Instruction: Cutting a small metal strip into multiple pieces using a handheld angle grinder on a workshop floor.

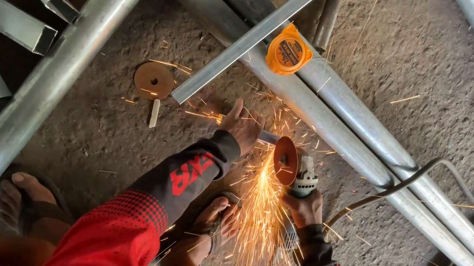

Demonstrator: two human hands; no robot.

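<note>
Sparks (258, 220) streaming down from centre frame, orange and fine, off the angle grinder (300, 176). Grinder disc (285, 160) round, reddish-brown, edge-on against a short grey metal piece (267, 136) lying on rough, pitted concrete floor (439, 77). Right hand (305, 207) wrapped tight around the grinder's pale body, grey cable (408, 181) trailing to the right. Left hand (242, 126) pressed flat, fingers closed, on the metal piece just left of the disc. Round galvanised pipes (341, 125), smooth and dull silver, running diagonally across upper frame. Orange tape measure (288, 49) resting on square tube (253, 36). Spare worn disc (153, 80) on floor, centre left.
</note>
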